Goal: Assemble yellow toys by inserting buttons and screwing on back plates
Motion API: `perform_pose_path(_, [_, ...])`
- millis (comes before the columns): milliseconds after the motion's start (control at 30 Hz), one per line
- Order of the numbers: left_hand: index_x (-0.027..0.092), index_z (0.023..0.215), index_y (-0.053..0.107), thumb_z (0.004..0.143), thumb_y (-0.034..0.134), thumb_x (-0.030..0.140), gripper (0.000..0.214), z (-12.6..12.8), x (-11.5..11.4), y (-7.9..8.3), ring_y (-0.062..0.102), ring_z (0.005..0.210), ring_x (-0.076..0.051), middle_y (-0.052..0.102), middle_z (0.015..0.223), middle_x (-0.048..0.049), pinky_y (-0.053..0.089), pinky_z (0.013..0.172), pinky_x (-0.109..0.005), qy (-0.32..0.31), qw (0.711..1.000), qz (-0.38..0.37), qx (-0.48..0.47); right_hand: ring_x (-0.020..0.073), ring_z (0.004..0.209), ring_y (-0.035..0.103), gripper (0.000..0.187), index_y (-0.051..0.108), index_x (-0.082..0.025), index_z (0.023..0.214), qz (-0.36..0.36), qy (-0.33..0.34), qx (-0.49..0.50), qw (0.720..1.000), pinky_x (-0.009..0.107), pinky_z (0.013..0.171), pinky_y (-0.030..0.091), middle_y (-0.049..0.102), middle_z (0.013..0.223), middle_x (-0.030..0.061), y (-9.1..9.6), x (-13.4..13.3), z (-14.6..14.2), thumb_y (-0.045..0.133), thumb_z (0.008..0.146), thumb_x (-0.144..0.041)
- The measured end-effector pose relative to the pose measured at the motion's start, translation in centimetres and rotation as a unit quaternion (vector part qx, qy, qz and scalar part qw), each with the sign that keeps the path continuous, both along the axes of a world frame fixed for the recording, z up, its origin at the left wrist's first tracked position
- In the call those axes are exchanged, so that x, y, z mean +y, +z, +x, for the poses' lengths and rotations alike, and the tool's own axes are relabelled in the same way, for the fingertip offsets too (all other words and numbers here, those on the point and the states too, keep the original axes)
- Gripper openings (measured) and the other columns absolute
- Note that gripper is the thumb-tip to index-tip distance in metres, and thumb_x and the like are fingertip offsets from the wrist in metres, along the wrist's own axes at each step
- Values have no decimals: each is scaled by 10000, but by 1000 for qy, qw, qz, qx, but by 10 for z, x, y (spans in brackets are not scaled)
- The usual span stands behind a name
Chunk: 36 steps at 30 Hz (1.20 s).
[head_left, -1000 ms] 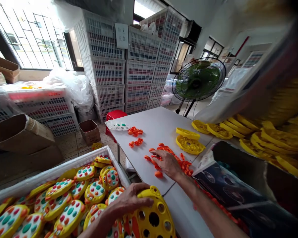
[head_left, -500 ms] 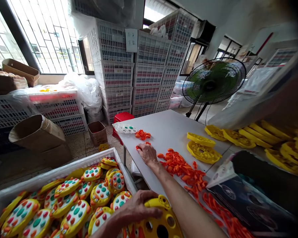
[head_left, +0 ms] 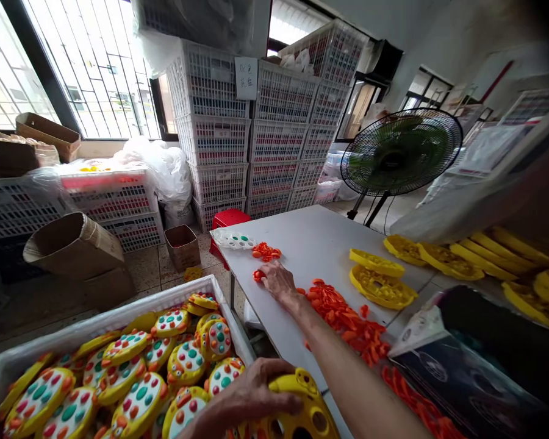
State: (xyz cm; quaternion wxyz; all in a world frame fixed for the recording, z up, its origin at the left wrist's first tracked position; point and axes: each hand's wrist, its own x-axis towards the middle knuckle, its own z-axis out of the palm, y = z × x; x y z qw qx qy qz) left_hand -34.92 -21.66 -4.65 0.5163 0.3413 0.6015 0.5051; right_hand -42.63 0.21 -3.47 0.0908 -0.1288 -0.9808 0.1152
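My right hand (head_left: 279, 282), fingers bent, is at a rounded orange plastic piece (head_left: 258, 275) on the flat white table (head_left: 308, 235), grip unclear on my feed; my left hand (head_left: 260, 396) clamps a holed yellow plastic shell (head_left: 312, 399) near its edge, presumably for steadiness.

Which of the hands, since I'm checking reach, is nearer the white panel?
Right. The right hand is at some orange parts just short of the white panel; the left hand, holding a yellow shell, is farther back.

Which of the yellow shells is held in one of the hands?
The yellow shell at the picture's bottom edge, its round holes showing, gripped by the left hand. The other yellow shells lie farther right, with neither hand on them.
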Motion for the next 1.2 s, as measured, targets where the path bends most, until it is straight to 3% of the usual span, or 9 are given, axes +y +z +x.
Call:
perform_pose_path(167, [195, 1179, 748, 729, 823, 390, 496, 0, 1, -2, 707, 954, -278, 771, 1058, -61, 536, 788, -311, 3, 1000, 1, -14, 229, 1100, 661, 281, 644, -192, 1227, -36, -23, 11, 999, 449, 942, 568, 652, 1283, 90, 0, 3, 3, 630, 990, -343])
perform_pose_path(367, [177, 1140, 751, 729, 821, 393, 470, 2, 2, 3, 668, 890, -239, 744, 990, -45, 515, 733, -277, 11, 1000, 4, -8, 208, 1026, 694, 261, 671, -175, 1168, -144, -26, 53, 988, 437, 928, 571, 707, 1175, 77, 26, 7, 29, 623, 995, -364])
perform_pose_path(533, [152, 1072, 738, 799, 760, 434, 394, 2, -2, 23, 582, 772, -167, 665, 872, -13, 455, 673, -238, 2, 1000, 22, 10, 192, 946, 741, 223, 769, -223, 1086, -272, 39, 60, 960, 289, 836, 577, 801, 1031, 27, 59, 0, 108, 689, 927, -358])
perform_pose_path(667, [147, 1086, 720, 828, 727, 462, 407, 5, -7, 38, 524, 726, -145, 610, 822, 3, 411, 625, -219, -27, 999, 30, 34, 203, 910, 741, 231, 792, -257, 1045, -321, 53, 36, 945, 279, 746, 571, 804, 1016, 20, 77, -25, 190, 718, 898, -419])
perform_pose_path(833, [144, 1071, 706, 843, 706, 445, 378, 22, -3, 53, 487, 696, -132, 565, 801, 17, 373, 576, -208, -58, 993, 22, 98, 217, 1004, 686, 156, 759, -284, 1047, -266, 7, 80, 961, 326, 875, 546, 764, 1074, 28, 70, -59, 257, 697, 930, -367])
perform_pose_path(1033, [158, 980, 689, 855, 688, 401, 274, 47, 9, 65, 468, 686, -128, 511, 746, 41, 354, 576, -215, -92, 980, 16, 177, 232, 1006, 663, 147, 711, -265, 1082, -152, -23, 145, 977, 365, 893, 544, 727, 1050, 39, 61, -75, 297, 653, 950, -238])
perform_pose_path(1200, [159, 992, 697, 856, 687, 401, 278, 66, 21, 65, 482, 671, -125, 536, 742, 38, 367, 565, -209, -128, 974, 35, 186, 229, 1025, 671, 167, 716, -283, 1104, -139, -54, 161, 976, 367, 924, 545, 728, 1055, 32, 61, -75, 328, 663, 954, -233])
